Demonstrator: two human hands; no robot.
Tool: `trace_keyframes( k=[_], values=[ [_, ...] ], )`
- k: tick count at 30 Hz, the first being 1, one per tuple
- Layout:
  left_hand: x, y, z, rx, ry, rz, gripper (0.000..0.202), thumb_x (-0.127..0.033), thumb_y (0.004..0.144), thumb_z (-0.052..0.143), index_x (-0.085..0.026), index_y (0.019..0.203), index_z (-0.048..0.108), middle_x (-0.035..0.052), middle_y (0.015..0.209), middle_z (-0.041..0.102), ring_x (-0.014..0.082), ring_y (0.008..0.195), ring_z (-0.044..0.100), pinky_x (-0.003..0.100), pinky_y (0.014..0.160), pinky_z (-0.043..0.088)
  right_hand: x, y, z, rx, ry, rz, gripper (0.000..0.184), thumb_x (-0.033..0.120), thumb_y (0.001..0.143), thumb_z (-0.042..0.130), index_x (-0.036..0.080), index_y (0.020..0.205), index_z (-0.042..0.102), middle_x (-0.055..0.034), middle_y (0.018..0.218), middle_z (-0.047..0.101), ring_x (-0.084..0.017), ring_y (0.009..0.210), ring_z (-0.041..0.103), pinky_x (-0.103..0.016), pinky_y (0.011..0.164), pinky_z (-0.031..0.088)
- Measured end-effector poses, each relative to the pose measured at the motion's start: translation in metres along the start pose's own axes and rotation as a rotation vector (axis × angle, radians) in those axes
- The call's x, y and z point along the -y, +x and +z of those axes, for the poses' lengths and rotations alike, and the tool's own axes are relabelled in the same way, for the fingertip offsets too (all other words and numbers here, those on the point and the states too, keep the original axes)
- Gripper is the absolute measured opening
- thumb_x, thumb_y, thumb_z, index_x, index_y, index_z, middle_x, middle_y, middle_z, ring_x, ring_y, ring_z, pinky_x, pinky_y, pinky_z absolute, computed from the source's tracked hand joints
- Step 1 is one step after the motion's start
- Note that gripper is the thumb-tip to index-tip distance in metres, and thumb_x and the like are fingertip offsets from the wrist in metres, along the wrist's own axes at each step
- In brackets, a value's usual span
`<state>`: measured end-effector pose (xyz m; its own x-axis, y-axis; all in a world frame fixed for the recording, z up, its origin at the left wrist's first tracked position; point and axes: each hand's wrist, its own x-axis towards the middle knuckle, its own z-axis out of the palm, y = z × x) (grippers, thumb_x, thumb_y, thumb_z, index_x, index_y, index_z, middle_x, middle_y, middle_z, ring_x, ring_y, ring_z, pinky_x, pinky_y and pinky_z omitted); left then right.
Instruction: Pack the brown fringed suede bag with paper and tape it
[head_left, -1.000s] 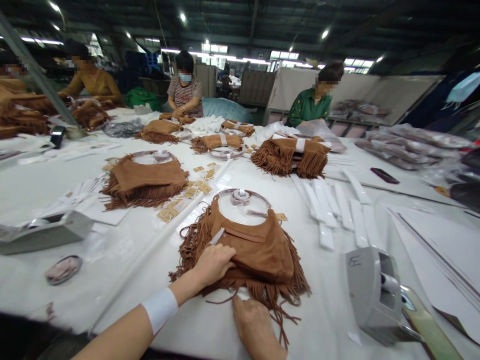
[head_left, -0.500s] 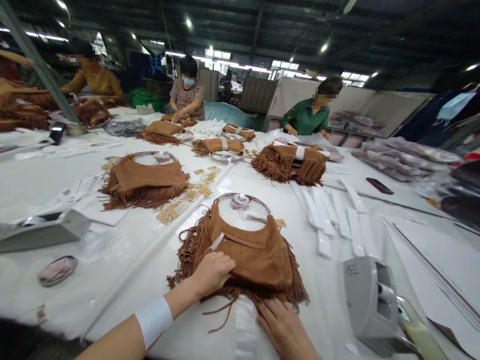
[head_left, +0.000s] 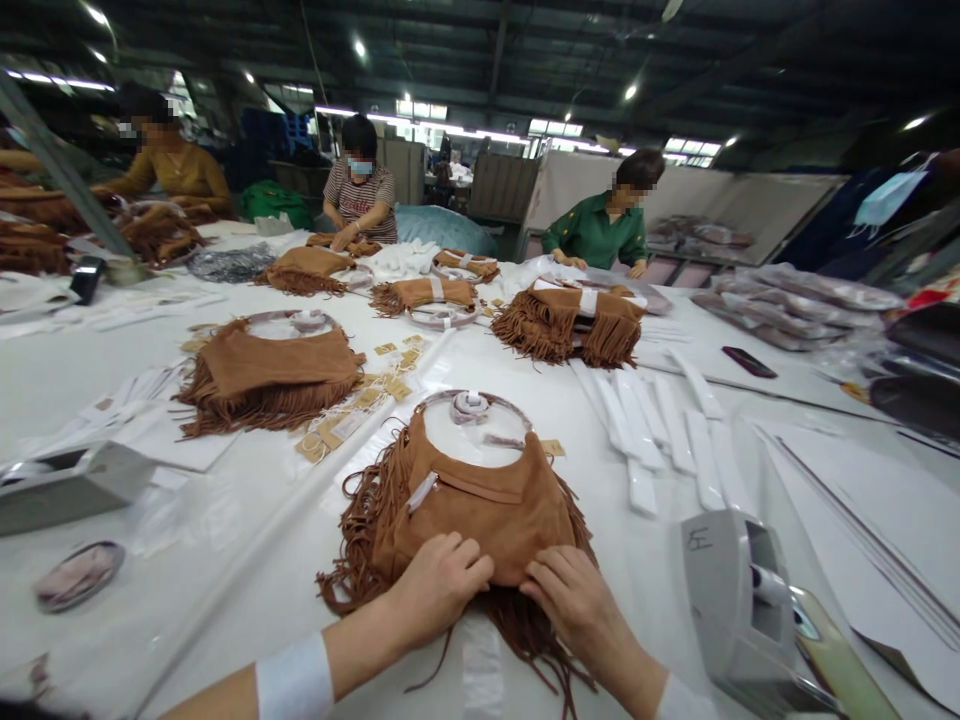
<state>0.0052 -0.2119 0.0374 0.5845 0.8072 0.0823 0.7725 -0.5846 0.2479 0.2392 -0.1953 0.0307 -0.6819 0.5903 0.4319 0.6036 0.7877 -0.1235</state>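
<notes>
A brown suede handbag (head_left: 480, 510) with long fringe lies in front of me on the white table, its wrapped strap curving away at the far side. A zip with a white-wrapped pull (head_left: 422, 492) crosses its upper face. My left hand (head_left: 446, 580) is closed on the bag's near edge, left of the middle. On the same edge, to the right, my right hand (head_left: 574, 600) pinches the suede with curled fingers. Fringe (head_left: 532, 640) hangs out toward me between and below both hands. A clear plastic strip (head_left: 481, 665) lies under the near fringe.
Grey tape dispensers stand right (head_left: 739, 600) and left (head_left: 75, 480). White wrapped strips (head_left: 637, 430) lie beyond the right one. Another fringed bag (head_left: 277, 360) rests at left, beside paper tags (head_left: 352, 400). Stacked bags (head_left: 570, 325) sit farther back, where several co-workers stand.
My right hand has risen from the table below the fringe to the bag's near edge. My left hand has slid slightly right and nearer along the bag. The view has shifted a little.
</notes>
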Motion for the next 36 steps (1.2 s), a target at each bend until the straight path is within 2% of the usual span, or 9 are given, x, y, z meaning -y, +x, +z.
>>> trace_keyframes(
  k=[3,5,7,11,14,20,25,30,36],
  values=[
    [0.005,0.007,0.004,0.058,-0.04,-0.02,0.022,-0.028,0.097,0.038,-0.02,0.087,0.056,0.0046,0.088,0.061,0.0204,0.084,0.056,0.032,0.073,0.045,-0.004,0.006,0.005,0.068,0.067,0.062,0.028,0.017,0.098,0.036,0.018,0.078,0.056,-0.0044,0.075,0.058,-0.018,0.071,0.05,-0.031,0.064,0.042],
    [0.008,0.013,0.005,0.098,-0.075,-0.058,0.026,-0.03,0.097,0.037,-0.019,0.085,0.058,0.0051,0.088,0.063,0.0203,0.084,0.058,0.032,0.073,0.046,-0.004,0.008,0.009,0.042,0.065,0.098,0.033,0.016,0.099,0.032,0.018,0.074,0.054,-0.0035,0.071,0.055,-0.017,0.066,0.048,-0.03,0.062,0.041],
    [0.01,0.018,0.004,0.141,-0.098,-0.106,0.029,-0.032,0.097,0.036,-0.019,0.085,0.059,0.0058,0.087,0.064,0.0207,0.084,0.059,0.031,0.073,0.046,-0.003,0.009,0.011,-0.028,0.043,0.099,0.03,0.018,0.099,0.034,0.017,0.078,0.056,-0.0035,0.071,0.056,-0.016,0.067,0.048,-0.03,0.062,0.041],
    [0.009,0.022,-0.004,0.181,-0.137,-0.157,0.031,-0.035,0.095,0.037,-0.018,0.087,0.062,0.0077,0.09,0.067,0.023,0.084,0.063,0.032,0.071,0.047,0.005,0.003,0.016,-0.119,-0.023,-0.065,0.018,0.028,0.097,0.047,0.015,0.096,0.06,-0.007,0.084,0.062,-0.018,0.078,0.054,-0.036,0.075,0.045],
    [0.017,0.028,-0.01,0.21,-0.214,-0.147,0.032,-0.036,0.093,0.041,-0.018,0.085,0.065,0.0079,0.09,0.07,0.023,0.083,0.065,0.03,0.07,0.046,0.009,-0.003,0.024,-0.131,-0.065,-0.096,0.017,0.024,0.095,0.052,0.013,0.105,0.059,-0.0089,0.091,0.064,-0.02,0.086,0.057,-0.04,0.083,0.046],
    [0.06,0.056,-0.004,0.524,-0.415,-0.004,0.045,-0.038,0.097,0.032,-0.016,0.09,0.07,0.0025,0.076,0.072,0.0124,0.06,0.06,0.021,0.055,0.041,0.004,-0.001,0.037,-0.089,-0.109,-0.127,0.027,0.035,0.095,0.05,0.014,0.108,0.059,-0.0127,0.106,0.062,-0.024,0.097,0.056,-0.042,0.089,0.043],
    [0.07,0.07,0.018,0.521,-0.322,0.156,0.02,-0.036,0.084,0.063,-0.018,0.084,0.071,0.0046,0.082,0.072,0.0149,0.067,0.061,0.023,0.06,0.041,0.003,0.002,0.038,-0.099,-0.115,-0.116,0.026,0.039,0.094,0.052,0.017,0.103,0.06,-0.0101,0.099,0.061,-0.023,0.093,0.055,-0.041,0.089,0.04],
    [0.068,0.073,0.026,0.517,-0.248,0.211,0.024,-0.041,0.085,0.061,-0.019,0.084,0.07,0.0066,0.08,0.073,0.0197,0.069,0.065,0.026,0.061,0.044,0.005,0.003,0.038,-0.076,-0.095,-0.162,0.021,0.03,0.098,0.044,0.017,0.098,0.06,-0.0066,0.092,0.061,-0.02,0.084,0.053,-0.038,0.086,0.038],
    [0.067,0.067,0.028,0.449,-0.213,0.15,0.031,-0.044,0.09,0.052,-0.018,0.087,0.069,0.0093,0.082,0.073,0.0245,0.075,0.068,0.032,0.067,0.05,0.018,0.004,0.04,-0.065,-0.078,-0.091,0.018,0.024,0.097,0.045,0.013,0.1,0.059,-0.007,0.084,0.06,-0.02,0.076,0.051,-0.038,0.077,0.038]
  ],
)
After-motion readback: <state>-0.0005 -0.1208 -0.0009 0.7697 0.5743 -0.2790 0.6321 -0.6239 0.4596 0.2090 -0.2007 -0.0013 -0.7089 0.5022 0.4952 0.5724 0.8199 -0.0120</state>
